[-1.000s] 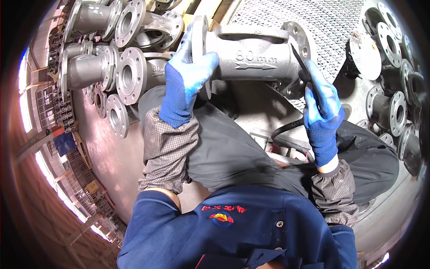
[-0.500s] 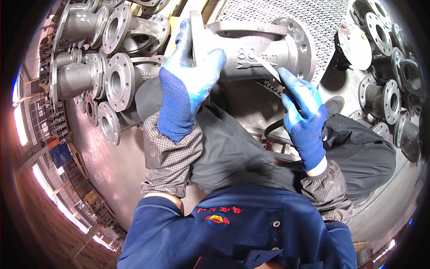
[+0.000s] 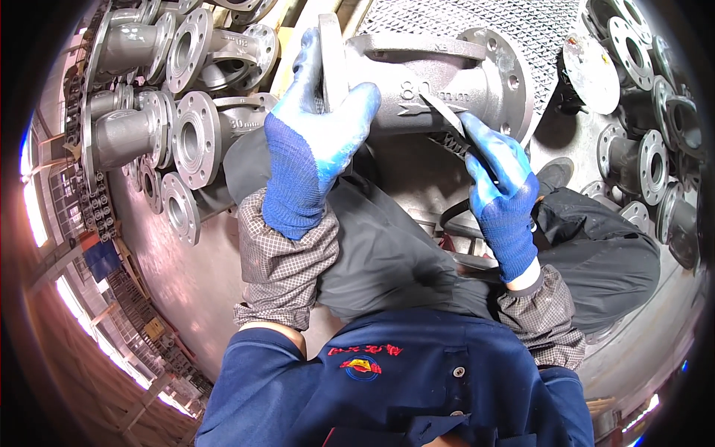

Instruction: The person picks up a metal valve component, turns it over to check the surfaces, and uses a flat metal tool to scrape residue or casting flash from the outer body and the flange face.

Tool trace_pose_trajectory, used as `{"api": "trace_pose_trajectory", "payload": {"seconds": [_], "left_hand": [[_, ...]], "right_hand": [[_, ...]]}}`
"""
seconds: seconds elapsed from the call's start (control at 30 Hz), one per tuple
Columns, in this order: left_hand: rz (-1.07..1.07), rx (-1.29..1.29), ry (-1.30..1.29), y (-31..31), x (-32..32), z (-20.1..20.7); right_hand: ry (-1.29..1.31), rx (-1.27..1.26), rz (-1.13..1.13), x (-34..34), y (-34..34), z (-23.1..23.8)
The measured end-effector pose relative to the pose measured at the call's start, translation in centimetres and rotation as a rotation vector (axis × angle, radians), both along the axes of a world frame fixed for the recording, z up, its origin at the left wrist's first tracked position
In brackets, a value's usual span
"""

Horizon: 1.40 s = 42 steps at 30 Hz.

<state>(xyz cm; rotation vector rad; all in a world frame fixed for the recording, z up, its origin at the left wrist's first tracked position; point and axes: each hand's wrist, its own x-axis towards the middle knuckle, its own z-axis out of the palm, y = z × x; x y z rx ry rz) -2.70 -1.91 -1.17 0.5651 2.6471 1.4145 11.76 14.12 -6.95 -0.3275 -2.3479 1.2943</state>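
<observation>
A grey cast valve body (image 3: 439, 78) with flanged ends lies across in front of me, its raised lettering and arrow facing me. My left hand (image 3: 316, 134), in a blue coated glove, is closed round the flange at its left end, thumb on the near side. My right hand (image 3: 505, 179), gloved alike, is closed round a flat, pale, scraper-like blade (image 3: 445, 113). The blade slants up and left, its tip at the lettering just above the arrow. Whether the tip touches the metal I cannot tell. My fingers hide the tool's handle.
Several similar grey flanged castings (image 3: 195, 140) stand stacked on the left, and more (image 3: 642, 160) stand on the right. Behind the valve body lies a metal mesh surface (image 3: 491, 16). A pale round disc (image 3: 590, 73) sits on a dark stand to the right.
The valve body has shifted slightly to the right, its right flange most visibly. My right hand and the blade have moved a little left. Both grips stay the same.
</observation>
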Motion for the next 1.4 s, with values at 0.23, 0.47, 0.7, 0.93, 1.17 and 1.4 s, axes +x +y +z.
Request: {"api": "trace_pose_trajectory", "payload": {"seconds": [0.23,0.47,0.7,0.93,1.17,1.4], "left_hand": [[-0.014,0.073,-0.013,0.3,0.2,0.2],[-0.038,-0.097,0.160,-0.2,-0.4,-0.3],[-0.056,0.042,0.041,0.4,0.0,0.4],[-0.050,0.062,-0.001,0.3,-0.2,-0.2],[-0.043,0.023,-0.010,0.5,-0.1,0.4],[-0.053,0.018,0.050,0.2,-0.4,0.0]], "right_hand": [[0.007,-0.005,-0.005,0.0,0.1,-0.3],[0.002,0.005,-0.003,0.0,0.2,-0.1],[0.071,-0.003,0.013,-0.4,0.1,-0.7],[0.079,0.115,0.030,-0.1,0.0,-1.3],[0.052,0.096,0.015,0.3,-0.4,-1.3],[0.049,0.049,0.020,0.4,-0.4,-1.3]]}}
